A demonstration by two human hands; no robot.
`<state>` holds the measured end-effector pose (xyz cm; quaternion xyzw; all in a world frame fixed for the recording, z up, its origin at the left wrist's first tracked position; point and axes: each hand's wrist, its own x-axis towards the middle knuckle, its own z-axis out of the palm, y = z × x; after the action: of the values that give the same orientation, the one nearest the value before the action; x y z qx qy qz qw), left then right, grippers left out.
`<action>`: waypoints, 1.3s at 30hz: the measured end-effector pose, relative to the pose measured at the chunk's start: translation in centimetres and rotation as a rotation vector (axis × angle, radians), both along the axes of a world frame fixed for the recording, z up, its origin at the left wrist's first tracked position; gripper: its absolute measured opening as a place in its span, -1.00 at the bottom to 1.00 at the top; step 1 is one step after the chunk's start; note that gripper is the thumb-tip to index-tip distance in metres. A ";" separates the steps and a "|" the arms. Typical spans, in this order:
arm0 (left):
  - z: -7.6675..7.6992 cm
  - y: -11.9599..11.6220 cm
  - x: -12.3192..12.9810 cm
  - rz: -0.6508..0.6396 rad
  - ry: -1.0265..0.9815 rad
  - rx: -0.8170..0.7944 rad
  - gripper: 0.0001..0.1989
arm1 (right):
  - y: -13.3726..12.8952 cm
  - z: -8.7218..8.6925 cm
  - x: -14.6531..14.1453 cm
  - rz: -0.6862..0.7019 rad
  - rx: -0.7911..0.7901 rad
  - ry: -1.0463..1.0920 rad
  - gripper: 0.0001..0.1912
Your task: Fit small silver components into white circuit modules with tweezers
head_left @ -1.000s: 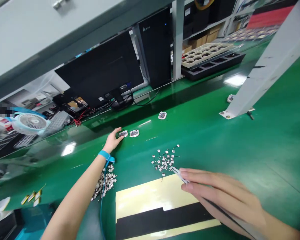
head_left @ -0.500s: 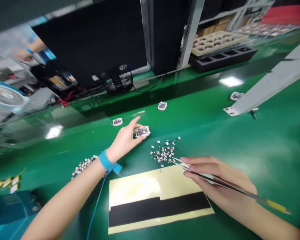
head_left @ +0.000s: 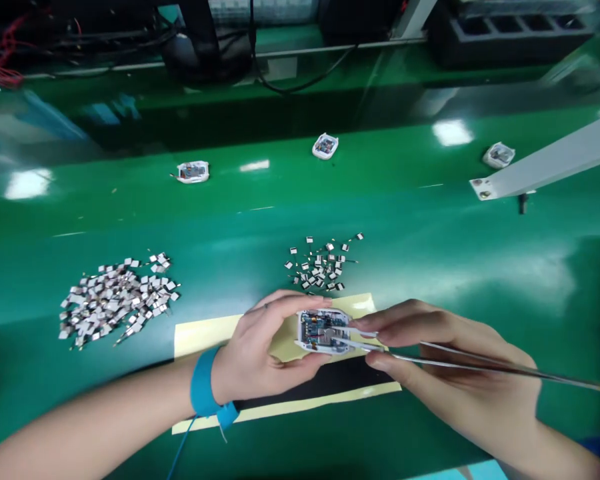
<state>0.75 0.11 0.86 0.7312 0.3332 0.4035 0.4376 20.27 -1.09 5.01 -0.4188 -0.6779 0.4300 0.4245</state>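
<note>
My left hand [head_left: 260, 340] holds a white-framed circuit board [head_left: 323, 331] by its edges, above a yellow-and-black mat [head_left: 200, 337]. My right hand [head_left: 445, 353] grips long, thin metal tweezers [head_left: 460, 362], and their tips rest on the board's right part. The fingers partly hide the board's edges. A blue strap [head_left: 203, 381] circles my left wrist, with a thin blue cord [head_left: 180, 450] running down from it. Two piles of small square silver components lie beyond my hands: a large one [head_left: 115, 300] and a smaller one [head_left: 320, 263].
Several similar white-framed boards lie on the green bench, including one [head_left: 193, 171], another [head_left: 325, 146] and a third [head_left: 499, 155]. A white metal strut [head_left: 545, 163] crosses at right. Black cables [head_left: 300, 77] and a black compartment tray [head_left: 510, 27] stand along the back.
My left hand has lifted a board from the bench and holds it over the mat. The tweezers now touch the board. The view has tilted down and levelled.
</note>
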 end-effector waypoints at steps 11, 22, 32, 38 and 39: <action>0.2 0.6 0.0 -0.088 0.049 0.229 -0.82 | 0.2 0.6 0.1 0.312 0.113 -0.012 -0.71; 0.3 0.6 0.1 -0.064 -0.010 0.219 -0.86 | -0.4 0.4 0.2 0.103 0.052 -0.082 -0.68; 0.8 0.8 0.1 -0.061 -0.036 0.236 -0.83 | -0.4 0.4 0.1 0.068 0.127 -0.116 -0.68; 0.7 0.8 -0.3 -0.066 -0.039 0.238 -0.87 | 0.0 0.2 -0.6 0.113 -0.005 0.114 -0.66; 0.7 0.8 -0.3 -0.073 -0.037 0.243 -0.88 | 0.0 0.2 -0.7 0.118 -0.012 0.116 -0.67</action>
<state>0.42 0.89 1.55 0.7828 0.2473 0.4380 0.3663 19.53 -1.05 5.21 -0.3550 -0.6731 0.4818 0.4345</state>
